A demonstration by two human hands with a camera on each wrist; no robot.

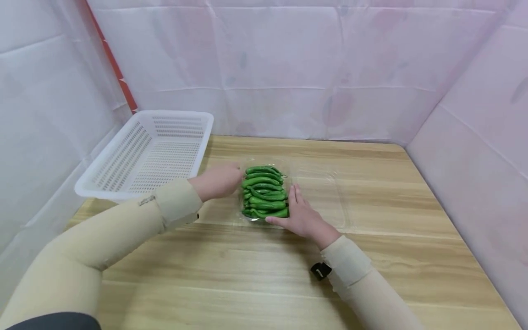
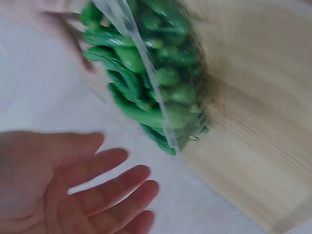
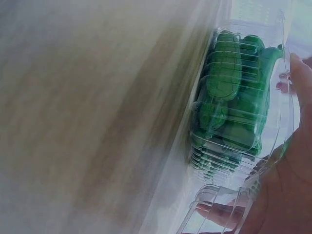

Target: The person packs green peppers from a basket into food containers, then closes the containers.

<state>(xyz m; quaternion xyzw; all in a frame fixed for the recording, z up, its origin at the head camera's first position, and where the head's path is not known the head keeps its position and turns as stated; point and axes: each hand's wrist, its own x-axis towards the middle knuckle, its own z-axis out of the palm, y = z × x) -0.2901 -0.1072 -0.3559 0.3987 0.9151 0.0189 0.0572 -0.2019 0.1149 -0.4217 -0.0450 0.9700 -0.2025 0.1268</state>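
Long green peppers [image 1: 266, 192] are piled in rows in a clear plastic clamshell box [image 1: 243, 215], whose lid [image 1: 330, 201] lies folded out to the right. My left hand [image 1: 222, 179] is at the box's left side; in the left wrist view the same hand [image 2: 97, 190] has relaxed, spread fingers with nothing between them, apart from the box wall. My right hand [image 1: 303, 217] rests against the box's hinge side, thumb and fingers extended. Close up in the right wrist view, this hand [image 3: 285, 180] lies along the rim beside the peppers [image 3: 234, 92], some fingers seen through clear plastic.
A white perforated plastic basket [image 1: 88, 185] stands at the left back of the wooden table [image 1: 255, 275]. Pale patterned sheets [image 1: 280, 68] hang as walls behind and on both sides. Bare wood surrounds the box on the near side.
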